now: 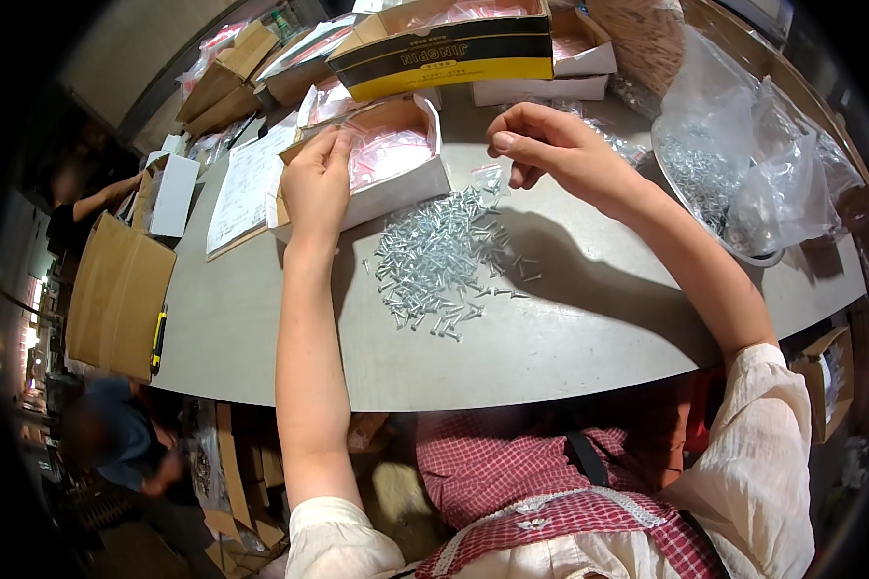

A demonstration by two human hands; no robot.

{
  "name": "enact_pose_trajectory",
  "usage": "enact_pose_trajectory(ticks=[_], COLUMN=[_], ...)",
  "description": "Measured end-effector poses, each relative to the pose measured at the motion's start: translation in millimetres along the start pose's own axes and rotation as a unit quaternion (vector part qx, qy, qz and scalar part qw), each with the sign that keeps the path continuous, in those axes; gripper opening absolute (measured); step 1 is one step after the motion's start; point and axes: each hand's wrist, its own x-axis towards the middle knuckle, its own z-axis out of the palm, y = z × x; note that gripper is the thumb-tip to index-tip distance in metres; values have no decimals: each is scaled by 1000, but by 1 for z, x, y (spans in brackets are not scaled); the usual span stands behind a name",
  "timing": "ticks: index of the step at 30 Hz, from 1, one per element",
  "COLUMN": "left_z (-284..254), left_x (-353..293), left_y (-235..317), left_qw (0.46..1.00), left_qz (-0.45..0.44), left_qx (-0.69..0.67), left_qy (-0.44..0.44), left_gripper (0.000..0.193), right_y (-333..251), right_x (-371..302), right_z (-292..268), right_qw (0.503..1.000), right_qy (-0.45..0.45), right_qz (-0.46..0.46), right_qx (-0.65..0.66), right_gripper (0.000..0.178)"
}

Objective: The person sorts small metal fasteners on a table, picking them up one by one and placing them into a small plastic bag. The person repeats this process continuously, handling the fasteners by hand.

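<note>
A heap of silver screws (pixel 430 256) lies on the grey table in front of me, with a few loose ones around its edge. My left hand (pixel 317 181) is closed at the left side of an open cardboard box (pixel 396 196), thumb pressed to fingers; whatever it pinches is hidden. Small clear zip bags (pixel 391 154) with red strips fill that box. Above and right of the heap hovers my right hand (pixel 555 150), its fingers loosely curled and apart, nothing visible in them. One small zip bag (pixel 489 178) lies at the heap's upper edge, close below that hand.
At the right stands a metal bowl (pixel 658 154) of screws, with plastic bags beside it. A black and yellow box (pixel 444 60) is at the back. Written sheets (pixel 251 193) lie left, near a cardboard box (pixel 116 289) and a yellow cutter (pixel 158 340). Other people are at the left.
</note>
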Motion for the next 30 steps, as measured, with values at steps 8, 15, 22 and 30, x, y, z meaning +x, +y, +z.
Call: enact_pose_trajectory(ticks=[8,15,22,30], left_z=[5,10,9,11], left_x=[-41,-46,-50,-51], left_y=[97,96,99,112], left_qw=[863,883,891,963], left_qz=[-126,-112,-105,12], left_qx=[-351,-316,-301,-171], left_qy=[-342,-329,-325,-206], left_gripper=[27,28,20,17], right_y=[-9,-15,-30,-14], right_x=[-10,-12,-18,-22], right_z=[7,8,8,8], right_qw=[998,997,983,994], right_qy=[-52,-65,-102,-39], right_qz=[-3,32,125,-5], right_qx=[-20,-13,-89,-106], right_gripper=[31,18,25,33])
